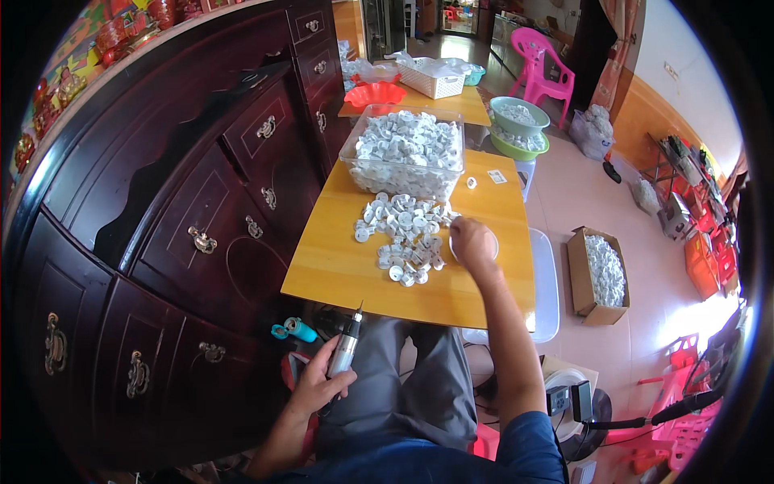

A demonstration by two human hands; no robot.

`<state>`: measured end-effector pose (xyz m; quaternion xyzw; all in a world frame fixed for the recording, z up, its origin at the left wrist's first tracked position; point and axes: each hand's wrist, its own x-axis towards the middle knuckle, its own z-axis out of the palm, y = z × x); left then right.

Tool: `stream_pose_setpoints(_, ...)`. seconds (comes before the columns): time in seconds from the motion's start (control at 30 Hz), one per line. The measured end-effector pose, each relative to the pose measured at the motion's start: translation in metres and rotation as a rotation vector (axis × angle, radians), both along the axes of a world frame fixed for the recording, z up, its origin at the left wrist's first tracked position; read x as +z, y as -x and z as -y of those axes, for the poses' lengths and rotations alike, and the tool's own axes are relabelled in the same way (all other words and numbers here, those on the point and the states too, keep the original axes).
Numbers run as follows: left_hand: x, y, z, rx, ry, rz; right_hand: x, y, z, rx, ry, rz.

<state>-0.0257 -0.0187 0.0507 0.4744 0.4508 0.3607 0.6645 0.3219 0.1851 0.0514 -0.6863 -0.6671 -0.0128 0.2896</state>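
Crowding right hand (pixel 472 242), white parts (pixel 405 234), clear bin (pixel 407 153) (full) behind

A dark carved wooden cabinet (pixel 177 202) with brass drawer handles fills the left. Yellow wooden tables (pixel 347 266) run along it from near to far. The floor (pixel 580 194) is pale glossy tile, brightly lit at the right. A pink plastic chair (pixel 542 64) stands far off. An orange-panelled wall (pixel 653 105) rises on the right.

A slim silver rotary tool (pixel 345 348) points upward; small white plastic parts (pixel 405 234) lie scattered on the table.
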Motion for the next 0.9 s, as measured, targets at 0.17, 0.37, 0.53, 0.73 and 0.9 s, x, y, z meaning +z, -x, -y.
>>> stream_pose_setpoints(0.17, -0.001, -0.003, -0.001, -0.053, -0.003, 0.011, -0.007, -0.027, -0.009, -0.059, 0.328, 0.049)
stream_pose_setpoints(0.37, -0.003, -0.008, -0.001, -0.069, -0.006, 0.010, -0.010, -0.027, -0.010, -0.064, 0.451, 0.108)
stream_pose_setpoints(0.53, -0.003, -0.010, -0.005, -0.068, -0.039, -0.001, -0.017, -0.033, -0.006, -0.094, 0.425, 0.129)
stream_pose_setpoints(0.73, -0.005, -0.012, -0.007, -0.092, -0.059, 0.016, -0.025, -0.048, -0.007, -0.143, 0.331, 0.092)
stream_pose_setpoints(0.9, -0.005, -0.016, -0.004, -0.072, -0.066, 0.045, -0.027, -0.047, -0.008, -0.165, 0.268, 0.071)
